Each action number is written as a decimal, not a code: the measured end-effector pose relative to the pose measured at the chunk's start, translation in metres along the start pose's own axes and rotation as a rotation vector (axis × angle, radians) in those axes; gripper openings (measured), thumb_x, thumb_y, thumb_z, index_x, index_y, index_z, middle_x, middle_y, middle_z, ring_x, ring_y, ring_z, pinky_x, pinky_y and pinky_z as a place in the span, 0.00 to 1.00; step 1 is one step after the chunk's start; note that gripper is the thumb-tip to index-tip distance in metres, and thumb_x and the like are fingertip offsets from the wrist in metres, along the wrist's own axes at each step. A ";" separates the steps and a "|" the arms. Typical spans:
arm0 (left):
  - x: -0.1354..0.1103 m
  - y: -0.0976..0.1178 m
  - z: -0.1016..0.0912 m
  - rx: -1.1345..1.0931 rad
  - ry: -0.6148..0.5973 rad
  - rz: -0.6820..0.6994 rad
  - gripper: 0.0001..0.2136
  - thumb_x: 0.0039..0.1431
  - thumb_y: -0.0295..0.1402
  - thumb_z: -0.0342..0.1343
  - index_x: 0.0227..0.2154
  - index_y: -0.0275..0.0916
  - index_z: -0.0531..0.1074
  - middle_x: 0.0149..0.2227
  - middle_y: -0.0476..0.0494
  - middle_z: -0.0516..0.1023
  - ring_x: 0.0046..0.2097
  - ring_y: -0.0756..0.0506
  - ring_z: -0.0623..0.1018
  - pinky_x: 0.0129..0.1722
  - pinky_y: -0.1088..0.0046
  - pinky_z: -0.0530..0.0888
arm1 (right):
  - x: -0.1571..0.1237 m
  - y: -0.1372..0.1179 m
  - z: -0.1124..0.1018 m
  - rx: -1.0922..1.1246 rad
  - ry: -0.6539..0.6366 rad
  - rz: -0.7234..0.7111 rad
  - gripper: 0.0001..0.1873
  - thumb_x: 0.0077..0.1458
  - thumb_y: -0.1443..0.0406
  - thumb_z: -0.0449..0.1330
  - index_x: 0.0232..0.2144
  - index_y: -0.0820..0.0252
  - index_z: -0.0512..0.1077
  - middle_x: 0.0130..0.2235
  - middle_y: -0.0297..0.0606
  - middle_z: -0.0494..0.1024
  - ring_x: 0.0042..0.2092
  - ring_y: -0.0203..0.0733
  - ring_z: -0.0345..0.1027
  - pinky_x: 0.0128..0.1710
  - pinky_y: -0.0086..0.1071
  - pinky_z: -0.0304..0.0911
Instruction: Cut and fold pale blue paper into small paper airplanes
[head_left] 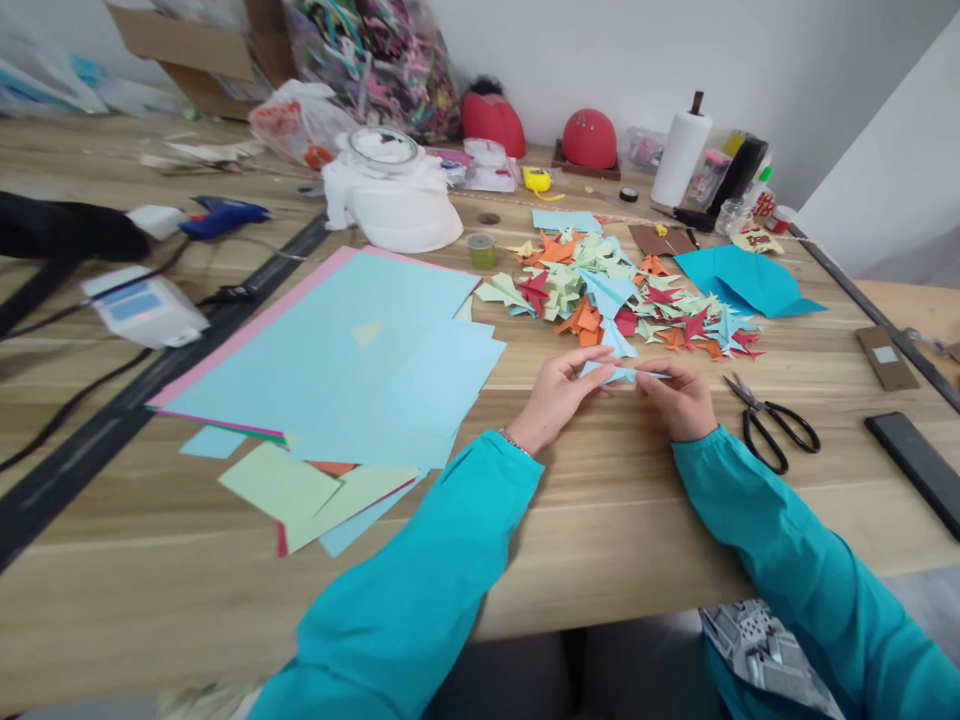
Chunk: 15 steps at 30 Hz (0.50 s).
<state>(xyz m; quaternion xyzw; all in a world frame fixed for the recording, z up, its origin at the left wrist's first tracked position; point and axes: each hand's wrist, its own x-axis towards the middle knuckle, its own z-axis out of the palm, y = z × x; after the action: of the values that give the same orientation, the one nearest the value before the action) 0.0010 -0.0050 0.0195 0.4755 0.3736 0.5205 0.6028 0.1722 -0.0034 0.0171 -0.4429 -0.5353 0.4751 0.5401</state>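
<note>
A small folded piece of light blue paper (621, 375) is held between my two hands above the wooden table. My left hand (561, 393) pinches its left end, and my right hand (679, 397) pinches the right end between thumb and fingers. Just beyond lies a heap of folded paper figures (566, 285) in green, orange, red and blue. One light blue figure (615, 338) at the heap's near edge sits right behind my fingers. Black-handled scissors (772, 420) rest to the right of my right hand, blades slightly apart.
Stacked light blue sheets (337, 360) cover the table at left, with green offcuts (281, 487) in front. A white cap (401, 200) and a blue glue gun (225, 215) lie farther back. A black phone (919, 470) lies near the right edge; teal paper (742, 280) sits behind.
</note>
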 end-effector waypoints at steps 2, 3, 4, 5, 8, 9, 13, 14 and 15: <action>0.001 0.000 -0.001 -0.008 -0.028 0.060 0.23 0.42 0.36 0.66 0.45 0.38 0.74 0.48 0.41 0.76 0.43 0.44 0.77 0.43 0.67 0.73 | 0.002 0.001 -0.002 0.048 0.052 0.037 0.12 0.38 0.58 0.70 0.26 0.58 0.76 0.20 0.30 0.74 0.24 0.33 0.67 0.27 0.29 0.64; 0.001 0.000 -0.001 0.002 -0.038 0.091 0.24 0.41 0.34 0.67 0.45 0.39 0.75 0.49 0.41 0.75 0.45 0.44 0.76 0.45 0.67 0.73 | 0.003 0.001 -0.003 0.070 0.073 0.054 0.12 0.38 0.58 0.70 0.26 0.58 0.76 0.20 0.30 0.74 0.23 0.32 0.66 0.26 0.28 0.64; 0.002 0.000 -0.002 0.018 -0.043 0.111 0.23 0.40 0.33 0.68 0.43 0.39 0.76 0.50 0.41 0.75 0.47 0.43 0.75 0.47 0.67 0.72 | 0.003 0.001 -0.003 0.089 0.090 0.070 0.13 0.37 0.58 0.70 0.26 0.58 0.76 0.20 0.30 0.74 0.23 0.32 0.66 0.26 0.28 0.64; 0.002 0.000 -0.002 0.034 -0.042 0.113 0.21 0.40 0.33 0.68 0.41 0.39 0.77 0.49 0.41 0.75 0.47 0.43 0.75 0.48 0.67 0.71 | 0.004 0.000 -0.003 0.103 0.104 0.080 0.13 0.37 0.58 0.70 0.25 0.58 0.76 0.20 0.30 0.74 0.23 0.32 0.66 0.25 0.28 0.63; 0.002 -0.002 -0.003 0.047 -0.012 0.013 0.17 0.42 0.36 0.67 0.38 0.38 0.78 0.41 0.41 0.80 0.41 0.45 0.77 0.47 0.66 0.72 | 0.004 0.000 -0.002 0.117 0.130 0.099 0.15 0.35 0.57 0.70 0.25 0.59 0.75 0.20 0.30 0.74 0.22 0.32 0.66 0.24 0.28 0.63; 0.001 -0.002 -0.003 0.036 -0.003 -0.029 0.17 0.42 0.36 0.67 0.38 0.38 0.79 0.37 0.42 0.81 0.38 0.45 0.78 0.45 0.65 0.73 | 0.004 0.000 -0.002 0.116 0.133 0.102 0.15 0.35 0.57 0.71 0.25 0.59 0.75 0.19 0.30 0.74 0.22 0.32 0.66 0.24 0.27 0.63; 0.003 -0.004 -0.003 -0.014 0.044 -0.066 0.17 0.41 0.36 0.67 0.36 0.36 0.79 0.31 0.44 0.81 0.33 0.47 0.79 0.42 0.66 0.74 | 0.002 -0.002 -0.001 0.098 0.120 0.056 0.22 0.39 0.56 0.69 0.39 0.56 0.74 0.22 0.29 0.75 0.22 0.31 0.66 0.23 0.26 0.62; 0.004 -0.004 -0.003 -0.019 0.071 -0.051 0.17 0.41 0.35 0.67 0.36 0.36 0.79 0.31 0.44 0.81 0.33 0.47 0.79 0.42 0.66 0.74 | 0.001 -0.003 -0.001 0.082 0.112 0.029 0.25 0.42 0.56 0.67 0.44 0.55 0.72 0.23 0.29 0.76 0.22 0.31 0.66 0.23 0.26 0.63; 0.004 -0.005 -0.004 -0.021 0.102 -0.034 0.16 0.41 0.35 0.67 0.36 0.36 0.79 0.31 0.44 0.81 0.33 0.47 0.79 0.43 0.66 0.74 | 0.000 -0.003 0.000 0.057 0.095 -0.001 0.28 0.45 0.55 0.66 0.49 0.53 0.70 0.25 0.30 0.77 0.23 0.31 0.66 0.24 0.26 0.63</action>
<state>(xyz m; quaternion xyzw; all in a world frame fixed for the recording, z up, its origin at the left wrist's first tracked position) -0.0004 -0.0001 0.0142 0.4357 0.4063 0.5377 0.5966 0.1729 -0.0037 0.0204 -0.4490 -0.4954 0.4682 0.5777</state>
